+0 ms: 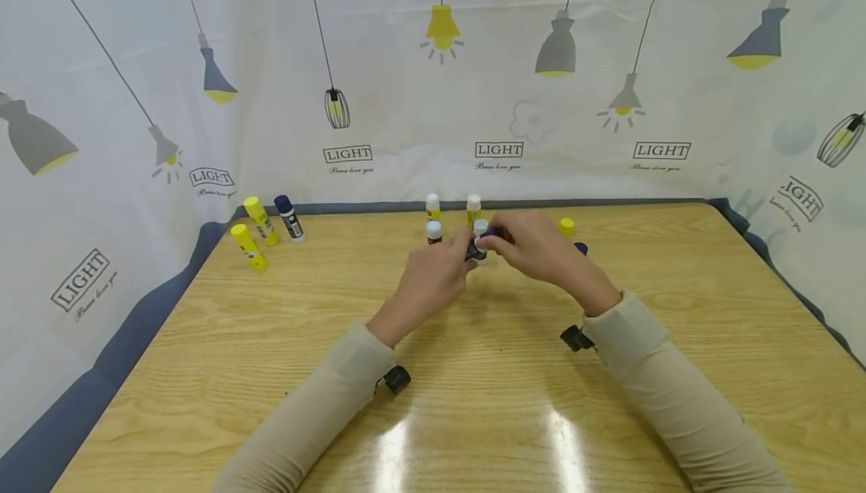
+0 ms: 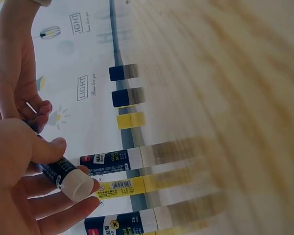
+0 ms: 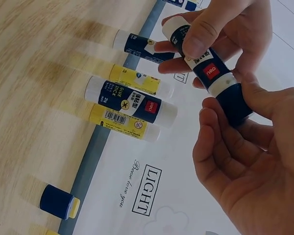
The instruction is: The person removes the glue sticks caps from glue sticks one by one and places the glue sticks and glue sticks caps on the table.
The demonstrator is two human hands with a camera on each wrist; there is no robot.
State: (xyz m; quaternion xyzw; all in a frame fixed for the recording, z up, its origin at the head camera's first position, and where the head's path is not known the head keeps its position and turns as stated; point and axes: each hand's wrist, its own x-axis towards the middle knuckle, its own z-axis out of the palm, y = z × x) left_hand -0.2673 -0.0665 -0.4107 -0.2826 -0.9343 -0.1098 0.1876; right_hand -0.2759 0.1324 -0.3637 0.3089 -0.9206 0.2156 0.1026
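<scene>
My left hand [image 1: 428, 276] holds a navy glue stick [image 3: 206, 63] by its labelled body, thumb on one side and fingers on the other. Its white base sticks out past the fingers in the left wrist view. At the opposite end, my right hand [image 1: 541, 246] pinches the navy cap [image 3: 235, 105] between thumb and fingers. A white collar shows between cap and body. Just beyond the hands stand several capless glue sticks: a navy one [image 3: 132, 102], another navy one [image 2: 120, 225], a yellow one [image 3: 118, 123] and another yellow one [image 3: 134, 80].
Further left, two yellow glue sticks [image 1: 249, 247] and a navy glue stick [image 1: 289, 219] stand with caps on. To the right are a yellow cap [image 1: 567, 227] and navy caps [image 2: 127, 97]. A printed curtain [image 1: 406, 102] hangs along the wooden table's [image 1: 501, 403] back edge.
</scene>
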